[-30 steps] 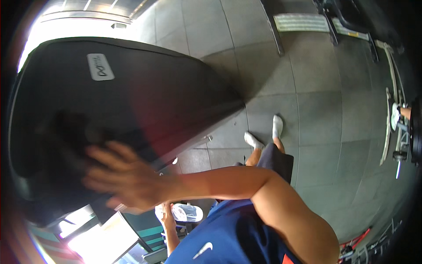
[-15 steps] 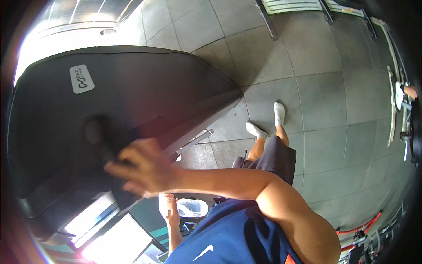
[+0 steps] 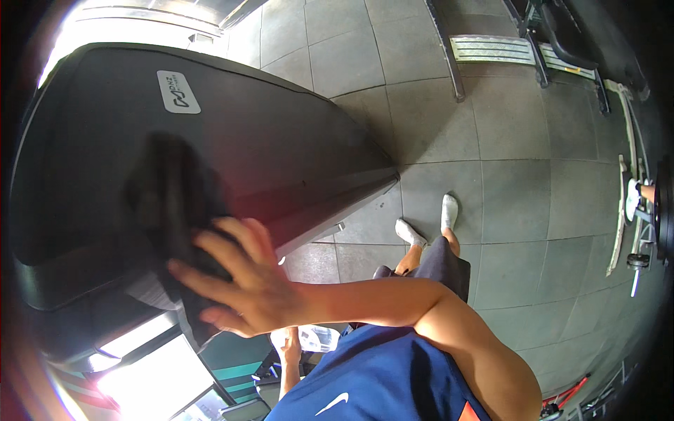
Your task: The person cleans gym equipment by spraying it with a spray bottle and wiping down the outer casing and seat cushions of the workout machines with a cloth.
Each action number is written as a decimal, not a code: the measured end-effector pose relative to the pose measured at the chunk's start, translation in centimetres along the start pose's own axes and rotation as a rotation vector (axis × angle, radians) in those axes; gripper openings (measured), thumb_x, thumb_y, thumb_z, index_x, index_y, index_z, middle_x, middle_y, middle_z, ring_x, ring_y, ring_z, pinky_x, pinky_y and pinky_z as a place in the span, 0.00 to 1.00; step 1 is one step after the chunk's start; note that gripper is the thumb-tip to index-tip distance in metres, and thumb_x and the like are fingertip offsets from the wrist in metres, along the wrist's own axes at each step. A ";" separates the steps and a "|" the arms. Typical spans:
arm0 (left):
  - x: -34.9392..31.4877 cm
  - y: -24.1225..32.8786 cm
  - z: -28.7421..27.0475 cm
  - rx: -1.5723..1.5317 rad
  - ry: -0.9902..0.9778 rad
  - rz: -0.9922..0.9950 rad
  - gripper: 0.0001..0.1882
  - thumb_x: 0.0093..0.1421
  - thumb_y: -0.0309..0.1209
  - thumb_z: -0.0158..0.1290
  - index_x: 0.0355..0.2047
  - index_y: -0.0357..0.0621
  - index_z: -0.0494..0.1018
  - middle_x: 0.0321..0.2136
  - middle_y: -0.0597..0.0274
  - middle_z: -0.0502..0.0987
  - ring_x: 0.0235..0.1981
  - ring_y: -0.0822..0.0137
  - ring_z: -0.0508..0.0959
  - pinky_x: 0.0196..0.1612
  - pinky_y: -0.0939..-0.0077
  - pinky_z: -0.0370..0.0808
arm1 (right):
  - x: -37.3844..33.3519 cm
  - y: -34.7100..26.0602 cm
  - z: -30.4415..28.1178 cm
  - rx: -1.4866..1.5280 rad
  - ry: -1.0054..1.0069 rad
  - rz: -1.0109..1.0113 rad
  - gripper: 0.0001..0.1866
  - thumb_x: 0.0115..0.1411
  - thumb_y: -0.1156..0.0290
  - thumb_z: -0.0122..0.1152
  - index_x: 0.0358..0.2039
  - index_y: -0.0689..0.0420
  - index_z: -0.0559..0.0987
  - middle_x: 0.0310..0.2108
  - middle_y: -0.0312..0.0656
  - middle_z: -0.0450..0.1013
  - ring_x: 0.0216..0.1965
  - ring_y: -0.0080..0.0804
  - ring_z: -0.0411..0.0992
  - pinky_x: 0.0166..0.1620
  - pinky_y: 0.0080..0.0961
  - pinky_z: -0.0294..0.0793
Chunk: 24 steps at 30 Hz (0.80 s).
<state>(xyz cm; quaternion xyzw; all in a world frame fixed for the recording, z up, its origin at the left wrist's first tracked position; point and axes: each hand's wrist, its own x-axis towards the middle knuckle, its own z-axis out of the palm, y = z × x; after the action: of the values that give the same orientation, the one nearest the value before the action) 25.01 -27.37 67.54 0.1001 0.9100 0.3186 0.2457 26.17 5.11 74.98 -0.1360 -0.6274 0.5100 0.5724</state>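
My right hand (image 3: 253, 281) reaches across to the left, against the large dark, glossy panel of a gym machine (image 3: 281, 126). Its fingers are spread over a dark cloth (image 3: 187, 303), pressing it to the panel near the lower edge. The cloth's outline merges with the dark surface and its reflection. Lower down, my left hand (image 3: 289, 347) is wrapped round the white top of a clear plastic bottle (image 3: 321, 339). My right forearm and blue shirt partly hide that bottle.
Grey floor tiles (image 3: 516, 196) spread out to the right, under my feet in white socks. A metal bench frame (image 3: 491, 49) stands at the far right. Weight equipment (image 3: 637, 261) lines the right edge. A bright window (image 3: 151, 382) is at the lower left.
The view has shifted, so panel, bench and feet sit differently in the picture. My right hand's fingers are spread wider over the cloth. My left hand still holds the bottle.
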 end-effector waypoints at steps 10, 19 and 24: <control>1.7 0.1 2.1 0.096 0.070 0.005 0.12 0.66 0.29 0.54 0.47 0.37 0.72 0.33 0.63 0.76 0.34 0.72 0.75 0.38 0.76 0.73 | -10.5 18.9 -4.4 -0.260 0.094 1.062 0.31 0.70 0.52 0.45 0.68 0.56 0.63 0.65 0.69 0.55 0.66 0.66 0.54 0.63 0.64 0.52; -2.7 3.3 6.0 0.162 0.222 -0.087 0.20 0.68 0.42 0.53 0.48 0.36 0.70 0.43 0.55 0.73 0.44 0.68 0.74 0.50 0.72 0.74 | -1.8 2.9 -3.5 0.047 -0.361 0.924 0.37 0.69 0.51 0.44 0.74 0.51 0.50 0.68 0.75 0.43 0.69 0.79 0.42 0.64 0.72 0.47; -3.2 11.9 9.7 0.302 0.101 -0.269 0.31 0.67 0.52 0.52 0.51 0.31 0.69 0.40 0.56 0.74 0.37 0.64 0.77 0.44 0.67 0.77 | -6.6 20.2 -2.9 -0.315 -0.088 1.536 0.35 0.70 0.43 0.39 0.72 0.45 0.55 0.73 0.65 0.40 0.73 0.67 0.39 0.67 0.69 0.46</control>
<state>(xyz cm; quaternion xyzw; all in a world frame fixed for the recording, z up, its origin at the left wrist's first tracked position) 33.01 -14.02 69.72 -0.0028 0.9638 0.1477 0.2221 22.35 10.53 54.55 -0.5910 -0.4447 0.6729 0.0083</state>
